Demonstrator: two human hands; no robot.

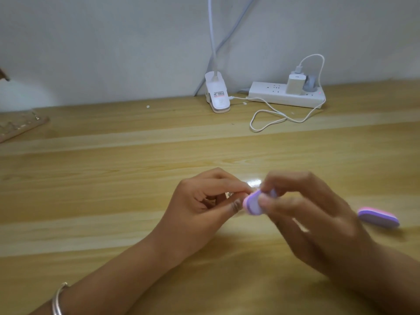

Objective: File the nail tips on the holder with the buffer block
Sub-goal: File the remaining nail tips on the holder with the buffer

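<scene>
Purple and pink foam is showing between the two hands: the buffer block (251,205) is being pinched by the right hand (318,214), thumb on its near side and fingertips curling over its far end. That hand is blurring, so the finer lie of its fingers is not readable. The block's rounded purple face is tilting toward the camera and is pressing against the fingertips of the left hand (202,208).

The left hand is curling inward, with thumb and forefinger meeting in a tight pinch right beside the block. A small shiny piece (228,194) is glinting inside that grip. Most of it is hidden by the fingers, so I cannot tell whether it is the nail tip holder. A silver bangle (58,301) is sitting on the left wrist.

Both hands are hovering just above a pale wooden table (113,178). A second buffer block (378,217), also purple and pink, is lying flat on the table just right of the right hand.

At the back of the table, against the white wall (113,42), a white clip lamp (217,94) is standing with its neck rising out of view. A white power strip (272,94) is lying to its right, carrying a white charger (294,84). A white cable (268,120) is looping across the wood in front of the strip. At the far left edge a flat brownish tray (20,128) is partly showing, its contents too blurred to name.
</scene>
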